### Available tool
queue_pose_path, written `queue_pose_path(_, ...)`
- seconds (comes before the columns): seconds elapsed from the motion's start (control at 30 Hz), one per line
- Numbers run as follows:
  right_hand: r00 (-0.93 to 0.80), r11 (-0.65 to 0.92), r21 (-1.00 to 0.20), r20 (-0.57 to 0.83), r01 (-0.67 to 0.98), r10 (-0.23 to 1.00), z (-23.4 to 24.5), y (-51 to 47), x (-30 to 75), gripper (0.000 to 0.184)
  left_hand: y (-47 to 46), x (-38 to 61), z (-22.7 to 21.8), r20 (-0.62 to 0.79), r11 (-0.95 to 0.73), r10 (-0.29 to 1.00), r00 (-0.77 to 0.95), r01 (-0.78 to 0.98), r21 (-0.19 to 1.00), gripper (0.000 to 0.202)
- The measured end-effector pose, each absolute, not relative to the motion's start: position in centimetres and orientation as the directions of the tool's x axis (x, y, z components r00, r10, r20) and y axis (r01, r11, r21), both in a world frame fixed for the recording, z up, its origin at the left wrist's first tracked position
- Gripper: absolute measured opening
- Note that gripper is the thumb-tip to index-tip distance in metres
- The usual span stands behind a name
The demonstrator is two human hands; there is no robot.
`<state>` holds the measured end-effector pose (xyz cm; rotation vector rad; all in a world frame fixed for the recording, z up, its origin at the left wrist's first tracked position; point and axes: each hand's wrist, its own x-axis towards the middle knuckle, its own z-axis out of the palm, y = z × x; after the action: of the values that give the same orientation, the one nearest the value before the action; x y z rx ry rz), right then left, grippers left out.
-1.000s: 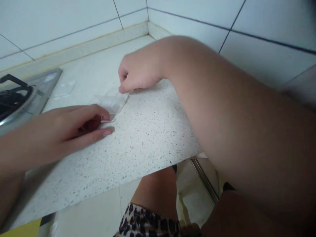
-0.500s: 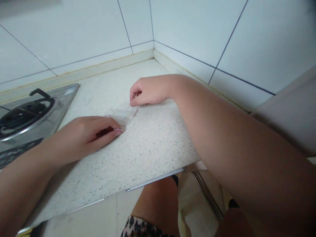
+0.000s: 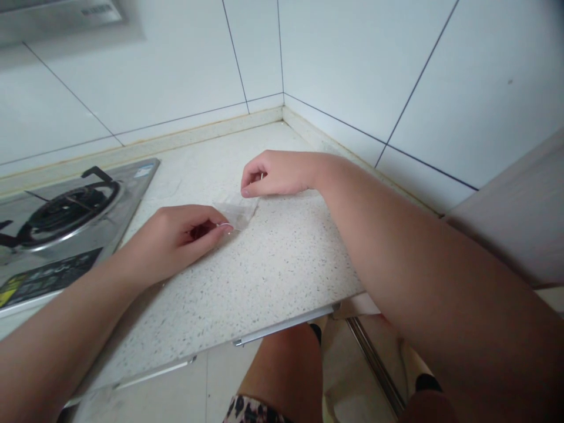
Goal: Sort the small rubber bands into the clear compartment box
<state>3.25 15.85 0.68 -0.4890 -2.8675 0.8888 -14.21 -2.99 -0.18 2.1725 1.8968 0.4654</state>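
A clear, thin plastic bag lies low over the speckled white countertop, stretched between my two hands. My left hand is closed in a pinch at the bag's near left edge. A thin pale line, perhaps the bag's rim, curves at its thumb and fingertip. My right hand, wrist bent, pinches the bag's far right corner with thumb and curled fingers. A small white bit shows inside that curl. Much of the bag is hard to make out because it is see-through.
To the left sits a gas stove with a black burner and pan supports. White tiled walls meet at the back corner above a low upstand. A grey panel stands at the right. My legs are below the counter's front edge.
The view has tilted up and turned slightly left, so more stove and a hood edge show. Both hands keep their pinch on the bag and have barely moved.
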Motion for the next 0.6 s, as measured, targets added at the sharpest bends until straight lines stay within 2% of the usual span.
queue_pose_path(0.33,-0.959,0.722,-0.68,0.105,0.124,0.264,0.59,15.28,2.84,0.042,-2.61,-13.53,-0.52,0.218,-0.075,0.976,-0.019,0.906,0.416,0.027)
queue_pose_path(0.6,-0.97,0.712,-0.695,0.096,0.095,0.223,0.48,14.91,2.71,0.028,-2.44,-13.41,-0.6,0.239,-0.055,0.969,-0.06,0.892,0.448,0.029)
